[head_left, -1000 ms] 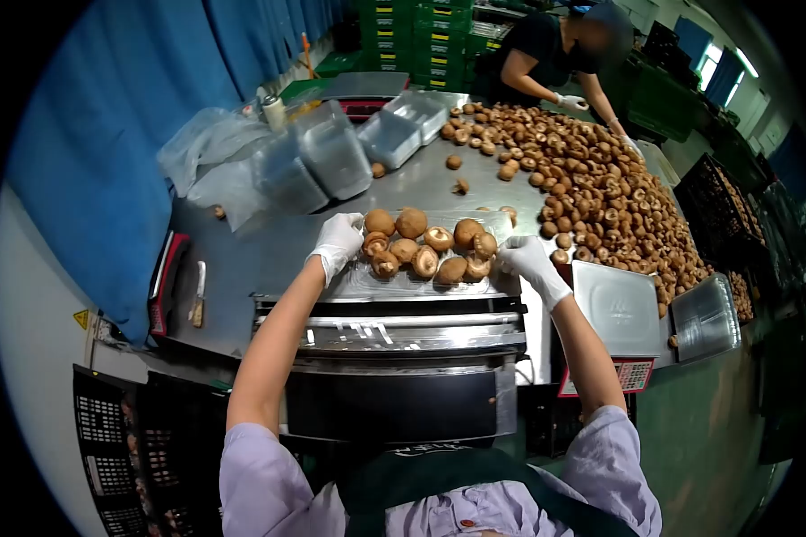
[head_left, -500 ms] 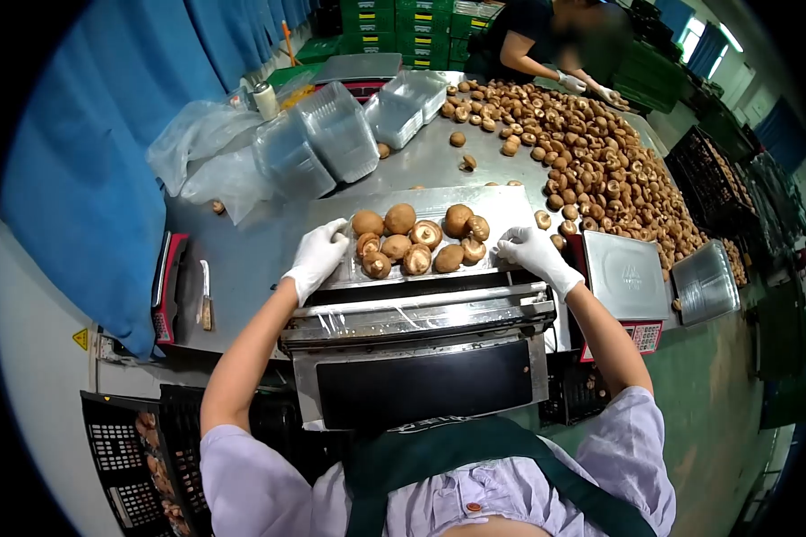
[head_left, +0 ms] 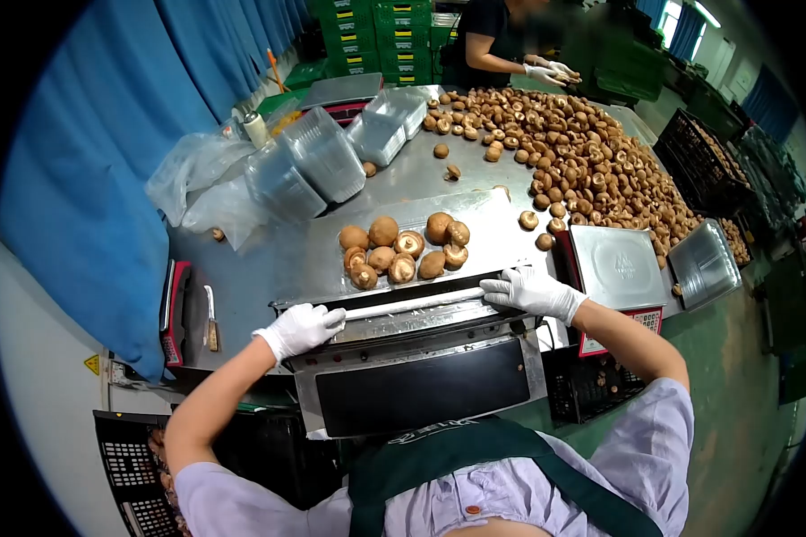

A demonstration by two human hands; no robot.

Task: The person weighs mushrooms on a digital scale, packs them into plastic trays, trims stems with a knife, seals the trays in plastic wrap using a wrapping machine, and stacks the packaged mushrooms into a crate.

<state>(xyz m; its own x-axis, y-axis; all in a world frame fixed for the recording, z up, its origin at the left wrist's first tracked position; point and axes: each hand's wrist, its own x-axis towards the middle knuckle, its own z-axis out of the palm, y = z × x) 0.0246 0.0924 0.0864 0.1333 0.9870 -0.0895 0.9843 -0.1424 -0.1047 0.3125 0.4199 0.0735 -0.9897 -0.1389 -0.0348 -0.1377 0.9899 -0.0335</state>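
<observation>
Both my gloved hands are at the film wrapping machine (head_left: 421, 333) in front of me. My left hand (head_left: 303, 331) has its fingers closed at the left end of the plastic film (head_left: 412, 304), which stretches as a pale band along the roller. At the right end my right hand (head_left: 535, 294) is closed over the film, fingers pointing left. The exact grip under the fingertips is hidden. Just beyond the roller, a group of brown mushrooms (head_left: 382, 231) sits on a clear tray (head_left: 331, 271) on the metal plate (head_left: 501, 224), some caps up, some stems up.
A large mushroom heap (head_left: 600, 161) covers the table's right side. Scales (head_left: 611, 264) stand right, with a clear container (head_left: 703, 259) beside them. Stacked clear trays (head_left: 322, 157), plastic bags (head_left: 219, 210) and a knife (head_left: 210, 320) lie left. A co-worker (head_left: 488, 54) stands at the far end.
My hands have moved from beside the tray of mushrooms back toward me, onto the film at the roller. The co-worker's hands have come together above the heap.
</observation>
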